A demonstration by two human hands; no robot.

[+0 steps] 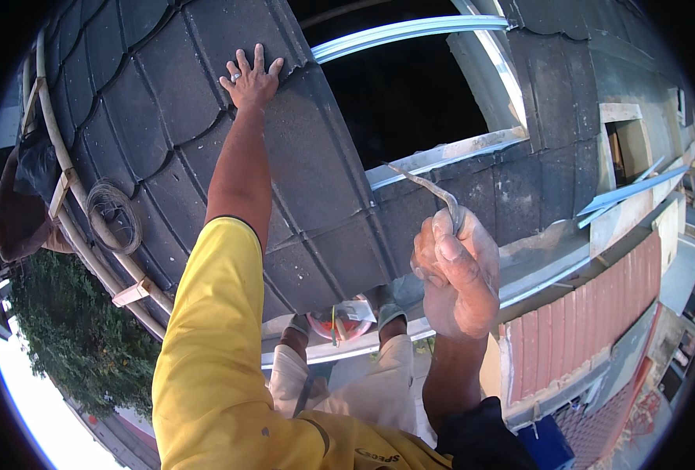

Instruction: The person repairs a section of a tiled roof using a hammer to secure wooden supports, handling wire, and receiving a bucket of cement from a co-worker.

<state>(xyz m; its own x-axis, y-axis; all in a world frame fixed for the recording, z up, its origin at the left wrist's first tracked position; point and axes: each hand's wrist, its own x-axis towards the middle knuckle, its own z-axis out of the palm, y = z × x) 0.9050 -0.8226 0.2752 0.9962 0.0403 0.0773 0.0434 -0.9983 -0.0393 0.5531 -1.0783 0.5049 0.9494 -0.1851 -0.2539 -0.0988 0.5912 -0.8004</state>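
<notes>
My left hand [252,82] lies with fingers spread on the dark grey metal roof sheet [292,141], close to the edge of a dark opening; a ring is on one finger. Raised in front of me, my right hand [461,270] is closed round a thin, bent grey tool [433,188]. Its pointed end reaches toward the lower corner of the opening [410,102], and its grip is hidden in my fist. From this angle I cannot tell whether the tip touches anything. Grey dust covers the fingers of that hand.
A pale metal bar [410,37] crosses the opening. Between my feet sits a red container [343,327] with things in it. To the left are a pole ladder [69,168], a coil of wire [115,218] and another person [22,204]. Lower right lies a reddish corrugated roof [586,325].
</notes>
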